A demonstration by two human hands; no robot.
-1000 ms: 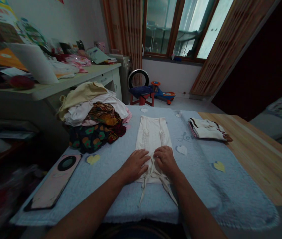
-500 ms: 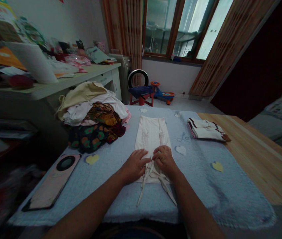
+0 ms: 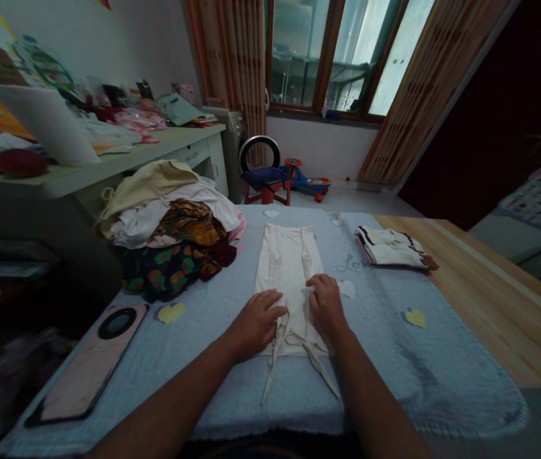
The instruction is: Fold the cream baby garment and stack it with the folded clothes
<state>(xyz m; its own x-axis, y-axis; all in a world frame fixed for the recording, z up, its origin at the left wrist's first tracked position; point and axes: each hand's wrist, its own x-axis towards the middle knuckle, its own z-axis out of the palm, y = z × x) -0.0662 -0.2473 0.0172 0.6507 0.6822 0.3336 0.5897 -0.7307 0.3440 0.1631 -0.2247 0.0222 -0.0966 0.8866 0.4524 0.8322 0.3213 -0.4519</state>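
Observation:
A white garment (image 3: 289, 268), folded into a long narrow shape, lies flat in front of me on the blue blanket. Two thin fabric ties (image 3: 318, 366) run from its near part toward me, with a loose loop between my hands. My left hand (image 3: 259, 322) rests on its near left side, fingers stretched and thumb apart, touching or close to the left tie. On the right side edge of the garment sits my right hand (image 3: 326, 305), fingers bent a little and apart. The undersides of both hands are hidden.
A heap of clothes (image 3: 169, 223) lies at the blanket's (image 3: 380, 357) far left. A long pink-and-black object (image 3: 88, 366) with a round dark end is at the near left. Folded white clothes (image 3: 392, 247) lie at the right, near the bare wooden tabletop (image 3: 494, 280).
My right hand has moved away from the ties, to the right and slightly up over the garment. My left hand has stayed in nearly the same place. The view has shifted slightly.

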